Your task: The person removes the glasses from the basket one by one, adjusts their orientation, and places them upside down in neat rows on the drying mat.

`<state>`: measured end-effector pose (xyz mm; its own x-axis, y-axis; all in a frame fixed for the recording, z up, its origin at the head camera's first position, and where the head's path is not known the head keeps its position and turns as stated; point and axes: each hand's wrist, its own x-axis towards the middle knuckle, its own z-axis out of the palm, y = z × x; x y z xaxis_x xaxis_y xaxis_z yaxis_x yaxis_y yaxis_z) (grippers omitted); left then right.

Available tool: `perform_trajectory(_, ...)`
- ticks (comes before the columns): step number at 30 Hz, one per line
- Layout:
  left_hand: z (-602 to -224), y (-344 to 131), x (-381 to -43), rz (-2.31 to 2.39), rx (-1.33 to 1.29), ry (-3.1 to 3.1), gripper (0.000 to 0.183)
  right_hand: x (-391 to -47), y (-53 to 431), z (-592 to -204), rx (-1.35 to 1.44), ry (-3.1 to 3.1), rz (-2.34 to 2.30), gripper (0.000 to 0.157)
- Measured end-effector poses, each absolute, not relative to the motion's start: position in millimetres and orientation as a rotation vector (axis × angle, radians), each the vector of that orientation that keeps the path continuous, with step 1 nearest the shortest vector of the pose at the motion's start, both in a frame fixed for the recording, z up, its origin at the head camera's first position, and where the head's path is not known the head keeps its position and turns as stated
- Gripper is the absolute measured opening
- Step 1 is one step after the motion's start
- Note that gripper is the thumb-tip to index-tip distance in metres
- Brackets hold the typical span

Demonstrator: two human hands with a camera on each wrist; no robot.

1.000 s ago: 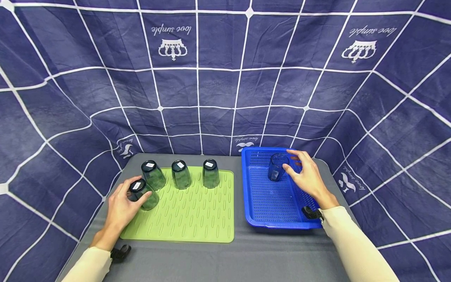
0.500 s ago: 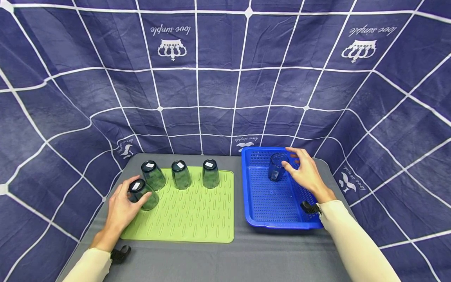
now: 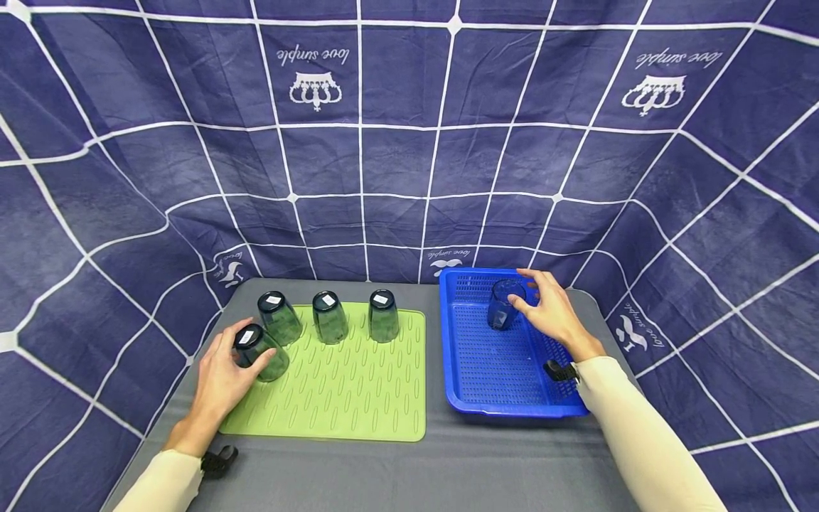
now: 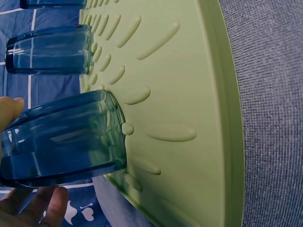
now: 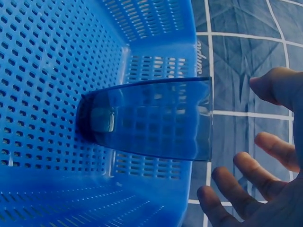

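Observation:
My left hand (image 3: 220, 370) grips a dark blue-green drinking glass (image 3: 265, 359), thumb on one side and fingers on the other. That glass stands upside down on the left part of a green ribbed mat (image 3: 345, 405). In the left wrist view the thumb (image 4: 9, 111) and fingers (image 4: 52, 205) lie at opposite sides of the glass, near its base. At the right, another glass (image 3: 502, 313) stands mouth up inside a blue plastic basket (image 3: 451, 363). My right hand (image 3: 553, 316) is spread beside its rim; the right wrist view shows a gap between fingers and glass.
Along the mat's back edge stand three more upside-down glasses (image 3: 279, 323), (image 3: 329, 320), (image 3: 382, 320). The basket's walls (image 5: 156, 203) rise around the glass in it. Grey cloth (image 3: 320, 473) covers the table, and blue checked curtains (image 3: 397, 163) hang behind and beside it.
My right hand has drifted slightly left and toward the rim of the glass in the basket. The left hand and its glass have stayed in place.

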<state>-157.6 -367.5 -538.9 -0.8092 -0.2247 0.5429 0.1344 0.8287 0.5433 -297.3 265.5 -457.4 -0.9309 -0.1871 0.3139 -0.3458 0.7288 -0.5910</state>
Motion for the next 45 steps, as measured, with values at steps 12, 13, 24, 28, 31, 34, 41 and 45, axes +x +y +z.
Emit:
perform_trajectory(12,-536.8,-367.7,-156.8,-0.746,0.079,-2.397,0.086,-305.3,263.2,-465.3,0.425,-2.749,0.969,0.072)
perform_trajectory(13,-536.7,-367.7,-156.8,-0.744,0.078,-2.394,0.086,-305.7,262.8,-466.2,0.425,-2.752,0.964,0.073)
perform_trajectory(24,-532.5,-367.9,-157.1,-0.738,0.091,-2.405,0.085,-311.7,263.7,-472.0,0.430,-2.785,0.968,0.076)
perform_trajectory(28,-531.0,-368.1,-157.3,-0.743,0.097,-2.408,0.085,-314.5,263.8,-474.1,0.425,-2.805,0.959,0.078)
perform_trajectory(31,-529.7,-367.7,-157.7,-0.755,0.091,-2.405,0.086,-316.2,263.9,-475.7,0.419,-2.819,0.951,0.080)
perform_trajectory(34,-528.3,-367.5,-158.5,-0.768,0.078,-2.396,0.086,-317.0,263.7,-476.9,0.421,-2.835,0.946,0.082)
perform_trajectory(41,-524.0,-366.8,-159.3,-0.768,0.074,-2.387,0.085,-318.8,261.6,-479.9,0.453,-2.882,0.913,0.088)
perform_trajectory(45,-520.4,-365.8,-158.7,-0.775,0.101,-2.403,0.083,-319.5,259.2,-480.0,0.467,-2.896,0.908,0.090)
